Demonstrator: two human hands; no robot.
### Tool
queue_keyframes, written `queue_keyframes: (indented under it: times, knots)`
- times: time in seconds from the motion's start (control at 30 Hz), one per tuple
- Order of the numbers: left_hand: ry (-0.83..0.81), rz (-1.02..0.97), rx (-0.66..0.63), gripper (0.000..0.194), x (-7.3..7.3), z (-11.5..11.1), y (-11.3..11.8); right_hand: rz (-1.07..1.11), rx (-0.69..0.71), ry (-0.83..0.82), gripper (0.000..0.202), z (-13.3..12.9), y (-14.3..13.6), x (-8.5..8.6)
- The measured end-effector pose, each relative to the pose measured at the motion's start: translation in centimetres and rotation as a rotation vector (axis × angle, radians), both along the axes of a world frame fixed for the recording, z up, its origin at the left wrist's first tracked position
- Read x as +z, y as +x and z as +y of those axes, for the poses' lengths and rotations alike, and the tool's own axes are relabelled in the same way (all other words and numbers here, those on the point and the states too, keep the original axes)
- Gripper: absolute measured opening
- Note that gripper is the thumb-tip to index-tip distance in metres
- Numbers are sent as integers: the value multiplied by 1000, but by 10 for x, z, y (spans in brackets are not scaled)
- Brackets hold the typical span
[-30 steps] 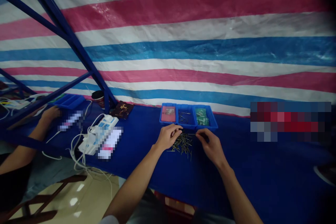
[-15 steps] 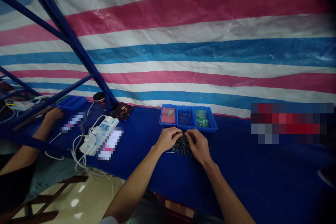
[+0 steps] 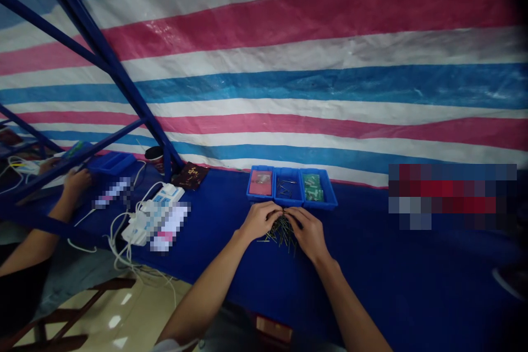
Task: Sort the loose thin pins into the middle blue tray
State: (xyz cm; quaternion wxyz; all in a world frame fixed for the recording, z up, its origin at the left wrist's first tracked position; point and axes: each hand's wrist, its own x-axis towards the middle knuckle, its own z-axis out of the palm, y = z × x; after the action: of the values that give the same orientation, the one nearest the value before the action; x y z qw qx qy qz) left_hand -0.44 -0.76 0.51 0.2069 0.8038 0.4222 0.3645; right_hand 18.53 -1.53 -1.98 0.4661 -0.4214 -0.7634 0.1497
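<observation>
A loose pile of thin, dark metallic sticks [image 3: 284,232], perhaps long screws or pins, lies on the blue tabletop in front of me. Over its far edge, my left hand [image 3: 260,221] is closed in a pinch, fingertips pointing right. From the other side my right hand [image 3: 306,229] pinches too, and the two sets of fingertips meet. Whatever is between them is too small to make out. Just beyond stand three blue bins: the left bin [image 3: 259,198] has a pink piece and a clear bag, the middle bin [image 3: 289,202] several thin metal pieces, the right bin [image 3: 329,192] green packets.
Left of me are a white power strip [image 3: 142,225] with tangled cables, a dark brown packet [image 3: 190,175] and a dark cup [image 3: 154,157]. A blue metal frame [image 3: 124,82] crosses there. Behind it, another person's hand [image 3: 77,180] works near a blue tray [image 3: 112,163]. Striped sheeting hangs behind the table.
My view has shifted slightly. My fingertips stay together over the pile, the right hand's fingers now stretched a little straighter. The other person's hand has drawn back left from the tray.
</observation>
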Motion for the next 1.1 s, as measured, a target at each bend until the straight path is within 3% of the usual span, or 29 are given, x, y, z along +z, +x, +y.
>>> queue_keyframes:
  times: [0.2, 0.5, 0.87, 1.1]
  knots:
    - [-11, 7, 7, 23, 1, -1, 1, -17, -22, 38, 24, -1, 1, 0]
    - [-17, -29, 13, 25, 1, -2, 1, -64, -18, -70, 28, -4, -4, 13]
    - [-9, -42, 15, 27, 0, -1, 2, -195, -40, -140, 32, -7, -7, 15]
    - [-23, -34, 49, 27, 1, -1, 0, -110, -9, -125, 25, -7, -4, 16]
